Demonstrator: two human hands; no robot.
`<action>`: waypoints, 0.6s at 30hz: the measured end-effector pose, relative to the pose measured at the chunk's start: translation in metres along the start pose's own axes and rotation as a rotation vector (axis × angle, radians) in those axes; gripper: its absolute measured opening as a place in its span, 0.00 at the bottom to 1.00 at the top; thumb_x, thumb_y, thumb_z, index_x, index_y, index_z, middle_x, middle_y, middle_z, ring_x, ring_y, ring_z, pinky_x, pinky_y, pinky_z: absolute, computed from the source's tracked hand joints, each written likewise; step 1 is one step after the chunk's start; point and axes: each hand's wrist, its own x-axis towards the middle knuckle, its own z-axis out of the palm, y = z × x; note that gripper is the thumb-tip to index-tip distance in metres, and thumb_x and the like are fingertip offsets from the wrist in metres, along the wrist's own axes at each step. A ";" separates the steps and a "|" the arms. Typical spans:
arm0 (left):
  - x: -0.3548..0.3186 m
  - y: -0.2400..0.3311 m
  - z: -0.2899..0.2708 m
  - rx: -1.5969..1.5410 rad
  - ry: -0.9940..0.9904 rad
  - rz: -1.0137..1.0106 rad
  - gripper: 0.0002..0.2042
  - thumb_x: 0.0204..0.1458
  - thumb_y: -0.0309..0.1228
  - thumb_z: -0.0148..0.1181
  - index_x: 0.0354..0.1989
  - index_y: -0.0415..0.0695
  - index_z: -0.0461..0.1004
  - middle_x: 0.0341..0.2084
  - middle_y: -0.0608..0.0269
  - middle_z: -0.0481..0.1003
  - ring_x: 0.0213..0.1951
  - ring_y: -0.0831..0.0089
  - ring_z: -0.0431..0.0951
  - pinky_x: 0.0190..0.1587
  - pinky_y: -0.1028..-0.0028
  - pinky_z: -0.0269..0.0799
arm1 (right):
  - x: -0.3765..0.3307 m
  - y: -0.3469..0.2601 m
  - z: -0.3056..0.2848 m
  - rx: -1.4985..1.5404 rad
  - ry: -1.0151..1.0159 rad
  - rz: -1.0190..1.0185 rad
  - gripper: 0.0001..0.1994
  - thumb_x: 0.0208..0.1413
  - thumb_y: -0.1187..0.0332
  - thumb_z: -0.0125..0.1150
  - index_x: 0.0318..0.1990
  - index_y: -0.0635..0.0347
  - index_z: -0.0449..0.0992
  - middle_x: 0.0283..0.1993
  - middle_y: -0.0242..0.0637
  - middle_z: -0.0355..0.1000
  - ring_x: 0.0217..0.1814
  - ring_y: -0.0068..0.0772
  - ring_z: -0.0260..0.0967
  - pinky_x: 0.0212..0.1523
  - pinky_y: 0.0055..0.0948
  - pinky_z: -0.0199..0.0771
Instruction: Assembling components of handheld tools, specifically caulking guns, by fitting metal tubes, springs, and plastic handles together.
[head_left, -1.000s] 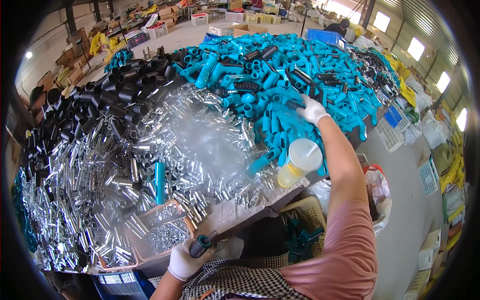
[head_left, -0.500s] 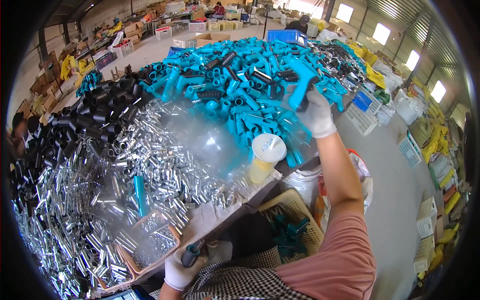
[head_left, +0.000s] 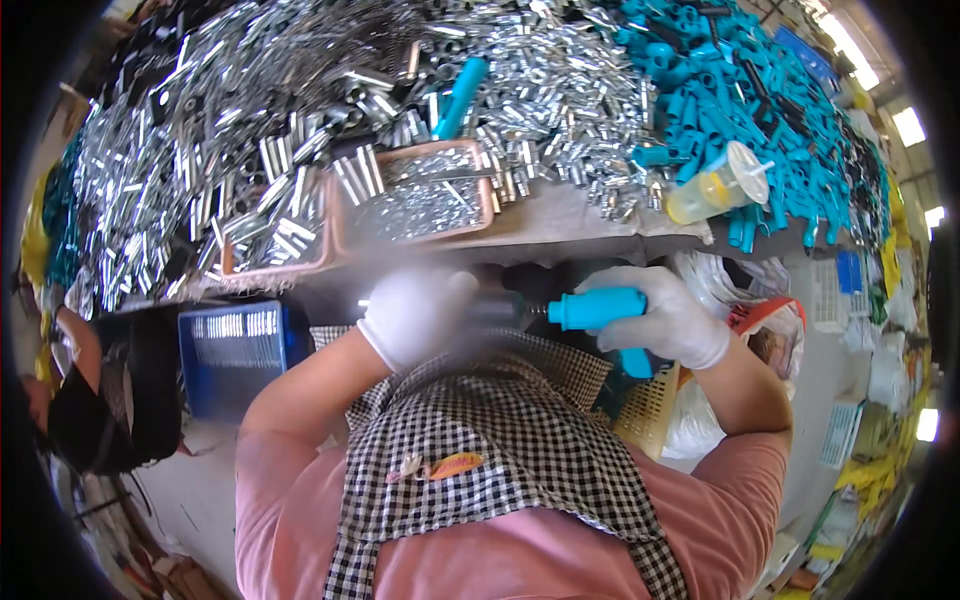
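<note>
My left hand (head_left: pixel 415 315), in a white glove, is closed around a dark cylindrical sleeve (head_left: pixel 500 310), blurred by motion. A thin metal end pokes out on its left, and a coiled spring (head_left: pixel 538 311) projects from its right end. The white-gloved fingers of my right hand (head_left: pixel 668 318) wrap round a teal pistol-shaped plastic housing (head_left: pixel 600 308), its open tube end pointing left at the spring. Both parts are held roughly in line in front of my checked apron; whether the spring tip has entered the tube I cannot tell.
Heaped on the table are shiny metal tubes (head_left: pixel 270 90) and teal housings (head_left: pixel 700 100). Two orange trays (head_left: pixel 488 200) of small metal parts sit at its near edge, with a lidded drink cup (head_left: pixel 705 192) farther right. Below are a blue crate (head_left: pixel 190 365) and a beige basket (head_left: pixel 645 410). Someone sits at left.
My right hand has brought the teal housing from above the teal pile down in front of my apron. The left hand has lifted the black sleeve toward it. The view has tilted down and turned left.
</note>
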 end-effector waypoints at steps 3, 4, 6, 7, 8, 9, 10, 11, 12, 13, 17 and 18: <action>-0.015 0.010 -0.011 0.277 -0.121 0.062 0.18 0.36 0.32 0.69 0.38 0.45 0.73 0.27 0.56 0.76 0.29 0.55 0.79 0.33 0.60 0.75 | 0.020 0.022 0.028 -0.220 -0.061 -0.391 0.23 0.43 0.69 0.71 0.49 0.63 0.77 0.37 0.37 0.77 0.37 0.31 0.75 0.39 0.31 0.75; -0.020 0.011 -0.014 0.249 -0.138 -0.013 0.19 0.36 0.33 0.70 0.38 0.44 0.74 0.27 0.55 0.77 0.29 0.54 0.79 0.33 0.60 0.75 | 0.026 0.021 0.034 -0.222 -0.074 -0.396 0.23 0.43 0.69 0.71 0.49 0.63 0.77 0.37 0.37 0.77 0.37 0.31 0.75 0.39 0.31 0.75; -0.025 0.011 -0.024 0.219 -0.150 -0.099 0.19 0.37 0.34 0.70 0.38 0.43 0.74 0.27 0.54 0.77 0.30 0.54 0.79 0.33 0.61 0.75 | 0.039 0.015 0.043 -0.953 -0.032 -0.910 0.17 0.42 0.68 0.71 0.43 0.59 0.79 0.29 0.38 0.71 0.29 0.36 0.71 0.29 0.36 0.72; -0.025 0.009 -0.030 -0.055 -0.311 -0.060 0.18 0.37 0.35 0.71 0.36 0.41 0.75 0.27 0.53 0.77 0.29 0.55 0.79 0.32 0.62 0.74 | 0.041 0.001 0.047 -1.088 -0.094 -1.026 0.10 0.44 0.67 0.68 0.36 0.55 0.79 0.24 0.36 0.64 0.23 0.36 0.65 0.23 0.38 0.66; -0.027 0.005 -0.035 -0.334 -0.465 -0.019 0.18 0.37 0.36 0.72 0.35 0.40 0.76 0.26 0.52 0.78 0.28 0.56 0.79 0.32 0.64 0.74 | 0.044 -0.003 0.052 -1.077 -0.111 -1.036 0.10 0.44 0.67 0.68 0.36 0.55 0.79 0.24 0.36 0.64 0.23 0.36 0.65 0.23 0.38 0.66; -0.035 -0.014 -0.020 -0.392 -0.662 -0.095 0.18 0.36 0.37 0.74 0.31 0.38 0.76 0.24 0.51 0.78 0.26 0.58 0.78 0.31 0.66 0.72 | 0.046 -0.006 0.058 -1.135 -0.134 -1.168 0.09 0.45 0.67 0.68 0.35 0.53 0.79 0.24 0.34 0.64 0.23 0.35 0.65 0.22 0.37 0.65; -0.037 -0.022 -0.015 -0.402 -0.660 -0.110 0.18 0.36 0.37 0.74 0.31 0.38 0.76 0.24 0.51 0.78 0.26 0.58 0.78 0.31 0.66 0.72 | 0.050 -0.007 0.062 -1.191 -0.154 -1.296 0.07 0.46 0.67 0.67 0.34 0.52 0.80 0.24 0.33 0.64 0.23 0.34 0.65 0.22 0.35 0.65; -0.039 -0.028 -0.011 -0.535 -0.825 -0.228 0.18 0.35 0.36 0.74 0.30 0.38 0.76 0.22 0.52 0.77 0.25 0.60 0.78 0.31 0.66 0.72 | 0.053 -0.007 0.067 -1.180 -0.168 -1.299 0.07 0.46 0.67 0.67 0.34 0.52 0.80 0.24 0.33 0.64 0.23 0.34 0.65 0.22 0.35 0.65; -0.044 -0.031 -0.006 -0.671 -0.988 -0.345 0.17 0.34 0.35 0.74 0.29 0.38 0.76 0.21 0.53 0.77 0.24 0.61 0.77 0.31 0.66 0.72 | 0.055 -0.007 0.071 -1.183 -0.209 -1.268 0.08 0.45 0.68 0.67 0.35 0.52 0.80 0.24 0.33 0.65 0.23 0.35 0.65 0.23 0.35 0.66; -0.043 -0.025 -0.014 -0.656 -0.940 -0.308 0.16 0.37 0.36 0.72 0.30 0.38 0.77 0.21 0.52 0.77 0.26 0.57 0.79 0.31 0.63 0.73 | 0.055 -0.008 0.072 -1.197 -0.238 -1.235 0.09 0.44 0.68 0.68 0.35 0.52 0.80 0.24 0.33 0.65 0.23 0.36 0.66 0.24 0.35 0.67; -0.050 -0.011 -0.019 0.016 -0.503 -0.217 0.16 0.40 0.37 0.68 0.35 0.41 0.77 0.24 0.50 0.78 0.31 0.49 0.79 0.34 0.58 0.75 | 0.056 0.020 0.082 -0.659 -0.113 -0.737 0.18 0.41 0.69 0.70 0.44 0.57 0.80 0.31 0.39 0.74 0.30 0.40 0.73 0.34 0.35 0.75; -0.052 -0.009 -0.024 0.114 -0.378 -0.172 0.17 0.37 0.36 0.68 0.36 0.42 0.76 0.24 0.52 0.77 0.30 0.51 0.80 0.34 0.58 0.75 | 0.053 0.025 0.087 -0.663 -0.109 -0.733 0.18 0.41 0.69 0.70 0.44 0.57 0.80 0.31 0.39 0.74 0.30 0.40 0.73 0.34 0.35 0.75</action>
